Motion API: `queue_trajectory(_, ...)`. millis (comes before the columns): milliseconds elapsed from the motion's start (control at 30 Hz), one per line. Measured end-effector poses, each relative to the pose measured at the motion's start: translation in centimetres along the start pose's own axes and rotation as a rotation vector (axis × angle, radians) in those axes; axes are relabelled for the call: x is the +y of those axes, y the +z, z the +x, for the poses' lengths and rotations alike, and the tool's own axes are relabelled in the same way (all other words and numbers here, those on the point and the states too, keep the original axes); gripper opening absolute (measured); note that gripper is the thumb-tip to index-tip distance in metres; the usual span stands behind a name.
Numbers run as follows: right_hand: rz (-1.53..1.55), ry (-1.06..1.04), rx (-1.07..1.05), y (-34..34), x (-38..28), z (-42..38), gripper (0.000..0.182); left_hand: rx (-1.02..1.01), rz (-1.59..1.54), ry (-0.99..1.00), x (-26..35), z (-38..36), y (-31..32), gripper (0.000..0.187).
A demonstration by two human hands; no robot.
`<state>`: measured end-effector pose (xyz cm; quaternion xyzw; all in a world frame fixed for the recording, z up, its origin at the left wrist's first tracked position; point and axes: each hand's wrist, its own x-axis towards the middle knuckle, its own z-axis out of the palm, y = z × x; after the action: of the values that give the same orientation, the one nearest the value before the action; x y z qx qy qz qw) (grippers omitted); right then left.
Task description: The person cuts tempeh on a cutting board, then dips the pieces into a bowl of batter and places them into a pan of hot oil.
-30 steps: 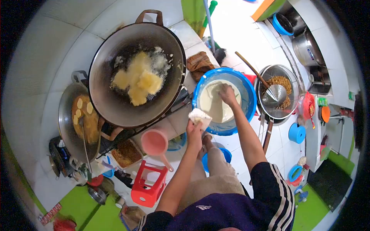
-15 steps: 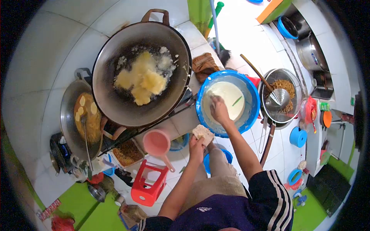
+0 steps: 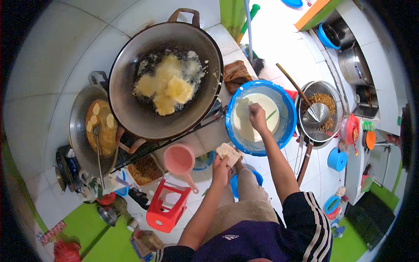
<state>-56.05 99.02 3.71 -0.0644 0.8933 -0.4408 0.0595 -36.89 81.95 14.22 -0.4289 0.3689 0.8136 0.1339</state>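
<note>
My left hand (image 3: 221, 171) is closed around a pale, whitish slab that looks like tempeh (image 3: 228, 154), held just below the blue basin (image 3: 290, 126). Inside that basin is creamy batter (image 3: 246, 129), with a thin green strip (image 3: 271, 114) on it. My right hand (image 3: 258, 118) reaches over the batter, fingers bunched together and pointing down. Whatever those fingertips hold, if anything, is hidden. To the upper left, yellow battered pieces (image 3: 170, 89) fry in bubbling oil in a big wok (image 3: 126, 115).
A second wok (image 3: 78, 131) with orange-brown sauce and a ladle stands at left. A pink dipper (image 3: 180, 158) and red stool (image 3: 163, 214) are below the stove. On the right, a strainer (image 3: 321, 139) with a wooden-handled skimmer holds brown crumbs.
My right hand has shifted slightly right over the batter, and its fingers are drawn closer together. My left hand still holds the slab. The whole view has moved a little.
</note>
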Motion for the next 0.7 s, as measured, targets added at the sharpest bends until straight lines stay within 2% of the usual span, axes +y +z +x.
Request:
queue_trajectory(100, -0.202, -0.190, 0.019, 0.3, 1.2, 0.2, 0.041, -0.005, 0.020, -0.024, -0.4, 0.0, -0.3, 0.033)
queue_trajectory(200, -0.095, -0.080, -0.099, -0.3, 1.0, 0.1, 0.044, -0.025, 0.022, -0.005, -0.9, 0.6, -1.0, 0.033)
queue_trajectory(400, 0.412, 0.147, -0.215, 0.3, 3.4, -0.3, 0.047, -0.045, -0.011, 0.009, -1.2, 0.3, -1.3, 0.033)
queue_trajectory(500, 0.136, 0.012, -0.150, -0.6, 1.9, -1.4, 0.048, -0.053, -0.034, 0.020, -1.0, 0.2, -1.2, 0.033)
queue_trajectory(700, 0.178, 0.021, -0.045, -0.8, 1.2, -2.6, 0.041, -0.037, -0.085, -0.030, -0.4, 0.0, -0.8, 0.036)
